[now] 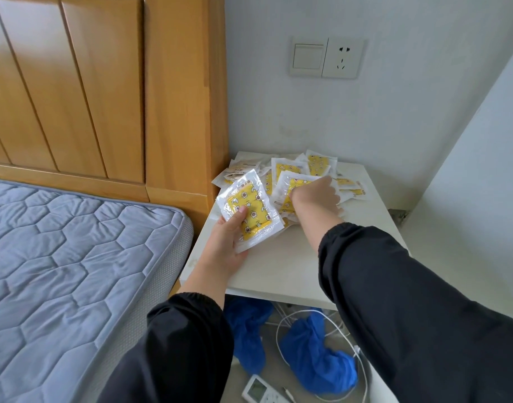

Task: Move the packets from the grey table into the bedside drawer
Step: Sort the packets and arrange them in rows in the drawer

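Observation:
A heap of clear packets (318, 165) with yellow patterned contents lies at the back of the pale table (281, 266). My left hand (226, 242) holds a small stack of yellow packets (251, 212) above the table's left side, thumb on top. My right hand (316, 194) reaches into the heap and pinches another yellow packet (290, 184) at its edge. No drawer is in view.
A wooden headboard (104, 91) and a blue quilted mattress (75, 257) stand to the left of the table. Blue shoe covers (313, 362), a white cable (281, 324) and a white remote (261, 392) lie on the floor below. A wall switch and socket (326, 58) sit above.

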Demonstrator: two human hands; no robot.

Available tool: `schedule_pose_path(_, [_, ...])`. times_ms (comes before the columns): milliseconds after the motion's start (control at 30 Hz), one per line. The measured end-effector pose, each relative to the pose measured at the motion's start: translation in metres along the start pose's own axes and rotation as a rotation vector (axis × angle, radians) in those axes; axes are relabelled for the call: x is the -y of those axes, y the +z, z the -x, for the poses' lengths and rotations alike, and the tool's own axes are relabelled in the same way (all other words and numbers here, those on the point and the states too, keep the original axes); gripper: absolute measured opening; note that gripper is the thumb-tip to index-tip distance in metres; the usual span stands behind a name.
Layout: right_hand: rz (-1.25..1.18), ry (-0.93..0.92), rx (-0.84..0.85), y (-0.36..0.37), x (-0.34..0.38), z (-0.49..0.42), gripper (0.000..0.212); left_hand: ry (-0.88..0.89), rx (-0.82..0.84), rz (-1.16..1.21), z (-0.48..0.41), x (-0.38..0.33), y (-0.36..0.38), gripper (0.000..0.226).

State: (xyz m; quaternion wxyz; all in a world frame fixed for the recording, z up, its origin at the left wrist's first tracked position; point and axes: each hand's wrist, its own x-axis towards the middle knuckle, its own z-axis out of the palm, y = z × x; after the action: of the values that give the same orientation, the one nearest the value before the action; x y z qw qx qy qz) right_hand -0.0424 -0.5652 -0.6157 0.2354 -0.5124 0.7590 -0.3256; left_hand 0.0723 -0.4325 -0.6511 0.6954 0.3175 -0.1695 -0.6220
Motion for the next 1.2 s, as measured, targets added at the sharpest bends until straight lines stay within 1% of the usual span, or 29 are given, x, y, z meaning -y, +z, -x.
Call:
schedule_pose_path(100, [-0.096, -0.071, -0.070, 0.004, -0.002, 0.008, 0.061, 0.000, 0.005, 0.004, 0.001, 0.000, 0.000, 0.020])
schedule_pose_path(200, [-0.381, -0.049, -0.026, 0.004, -0.002, 0.012, 0.073, 0.004, 0.006, 0.006, 0.000, 0.000, 0.000, 0.021])
schedule_pose_path(267, [-0.528, 0.009, 0.015, 0.000, -0.003, 0.012, 0.075, 0.007, 0.009, 0.004, 0.000, 0.000, 0.000, 0.021])
schedule_pose_path(400, [-0.598, 0.152, 0.131, -0.012, -0.009, 0.006, 0.060, 0.001, -0.003, -0.017, -0.002, 0.001, -0.001, 0.022])
schedule_pose_path(433, [-0.602, 0.188, 0.173, -0.016, -0.009, 0.004, 0.053, 0.004, -0.005, -0.028, -0.003, 0.001, -0.001, 0.021])
schedule_pose_path(500, [-0.613, 0.236, 0.251, -0.023, -0.009, 0.001, 0.034, 0.015, -0.013, -0.054, -0.003, 0.002, -0.001, 0.023])
schedule_pose_path(533, [-0.642, 0.261, 0.282, -0.027, -0.009, -0.001, 0.029, 0.020, -0.021, -0.071, -0.003, 0.002, 0.000, 0.024])
schedule_pose_path(633, [-0.771, 0.314, 0.414, -0.037, -0.012, -0.001, 0.029, 0.022, -0.060, -0.159, 0.000, 0.004, 0.004, 0.030])
schedule_pose_path(733, [-0.826, 0.315, 0.577, -0.050, -0.022, 0.002, 0.046, 0.011, -0.093, -0.259, 0.008, 0.007, 0.009, 0.029])
schedule_pose_path(767, [-0.825, 0.306, 0.605, -0.056, -0.027, 0.004, 0.044, -0.002, -0.099, -0.270, 0.012, 0.007, 0.010, 0.028])
schedule_pose_path(900, [-0.853, 0.266, 0.690, -0.092, -0.046, 0.017, 0.018, -0.067, -0.034, -0.253, 0.034, 0.006, 0.011, 0.027])
schedule_pose_path(1033, [-0.971, 0.326, 0.753, -0.122, -0.073, 0.033, 0.013, -0.110, -0.013, -0.256, 0.052, 0.010, 0.016, 0.024])
schedule_pose_path(1200, [-1.047, 0.414, 0.783, -0.135, -0.111, 0.058, 0.009, -0.151, -0.005, -0.276, 0.074, 0.024, 0.034, 0.017])
